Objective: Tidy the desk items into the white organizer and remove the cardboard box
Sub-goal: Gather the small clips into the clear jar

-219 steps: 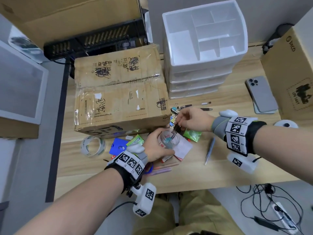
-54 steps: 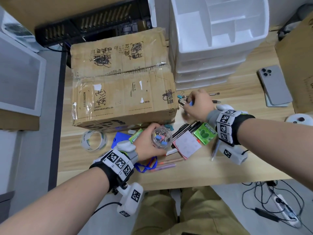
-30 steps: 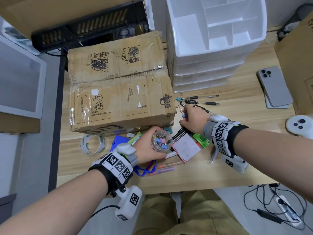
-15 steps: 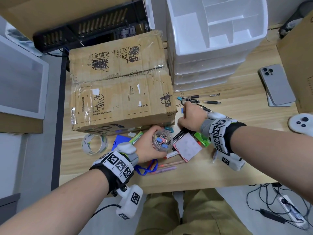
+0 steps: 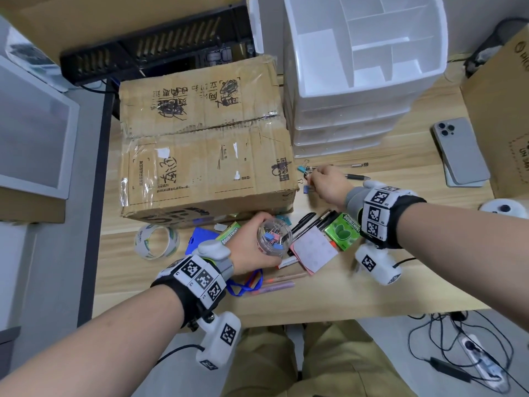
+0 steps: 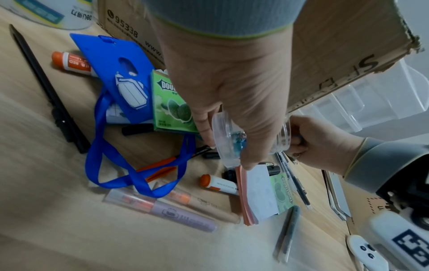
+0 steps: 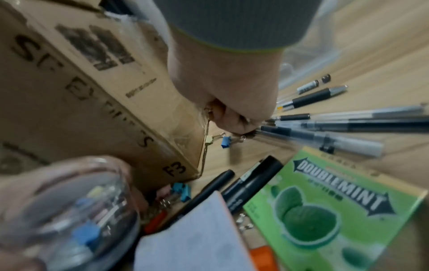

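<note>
My left hand grips a clear round jar of coloured binder clips just above the desk, in front of the taped cardboard box. In the left wrist view its fingers wrap the jar. My right hand, fingers curled, pinches binder clips at the box's near right corner. The right wrist view shows wire handles under the fingertips and a blue clip just below them. The white organizer stands behind, its top compartments bare.
Pens, a pink sticky pad, green Doublemint packs, a blue badge holder with lanyard, markers and a tape roll litter the desk front. A phone and a second carton sit right.
My right hand has shifted a little farther from me, from the pens toward the loose clips by the box corner. The left hand still holds the jar in the same spot.
</note>
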The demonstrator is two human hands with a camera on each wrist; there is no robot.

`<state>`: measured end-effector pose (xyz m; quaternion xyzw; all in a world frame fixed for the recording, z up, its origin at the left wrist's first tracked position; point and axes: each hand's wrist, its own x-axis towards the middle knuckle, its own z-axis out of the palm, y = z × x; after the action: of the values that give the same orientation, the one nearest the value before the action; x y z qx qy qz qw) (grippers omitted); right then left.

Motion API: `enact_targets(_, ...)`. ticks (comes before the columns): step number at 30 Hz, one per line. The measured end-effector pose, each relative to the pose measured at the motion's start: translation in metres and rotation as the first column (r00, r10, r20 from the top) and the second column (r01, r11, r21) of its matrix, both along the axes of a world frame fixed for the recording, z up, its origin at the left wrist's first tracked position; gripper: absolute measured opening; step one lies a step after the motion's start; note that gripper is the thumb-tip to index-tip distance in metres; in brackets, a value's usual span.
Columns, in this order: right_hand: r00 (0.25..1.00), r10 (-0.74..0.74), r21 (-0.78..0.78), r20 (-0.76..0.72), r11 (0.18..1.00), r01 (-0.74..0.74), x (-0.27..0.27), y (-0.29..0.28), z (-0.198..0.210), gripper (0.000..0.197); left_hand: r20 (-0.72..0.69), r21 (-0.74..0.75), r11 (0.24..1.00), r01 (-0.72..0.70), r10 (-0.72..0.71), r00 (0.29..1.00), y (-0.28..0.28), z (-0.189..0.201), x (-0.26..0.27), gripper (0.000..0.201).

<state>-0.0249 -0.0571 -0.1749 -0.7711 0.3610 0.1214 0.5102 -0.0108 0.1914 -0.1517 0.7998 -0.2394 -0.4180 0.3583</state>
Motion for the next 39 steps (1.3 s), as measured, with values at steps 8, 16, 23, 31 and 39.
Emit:
enact_targets(8, 0.883, 0.429, -0.45, -0.192, 0.761, -0.467, -0.006, 0.008, -0.02, 0.025, 0.011, -0.015, 0.999, -0.05, 0.05, 0.999, 0.003, 0.001, -0.002, 0.071)
enact_targets(16, 0.998, 0.044, -0.034, 0.055, 0.999, -0.042, -0.02, 0.017, -0.001, 0.028, -0.015, -0.003, 0.999, -0.053, 0.053, 0.998, 0.006, 0.001, -0.005, 0.074)
enact_targets(23, 0.886, -0.418, 0.915, -0.202, 0.242, 0.322, -0.045, 0.023, 0.045, 0.007, -0.077, -0.002, 1.0, -0.021, 0.021, 0.997, -0.011, 0.008, -0.01, 0.073)
enact_targets(31, 0.889, -0.453, 0.908, -0.07, 0.34, 0.246, -0.046, 0.041, 0.08, 0.041, -0.108, -0.008, 1.0, -0.025, 0.024, 0.994, -0.046, 0.01, -0.016, 0.081)
enact_targets(39, 0.93, -0.359, 0.869, 0.082, 0.483, 0.111, -0.068, 0.04, 0.089, 0.037, -0.066, 0.042, 0.994, 0.1, -0.097, 0.993, -0.059, 0.015, -0.019, 0.061)
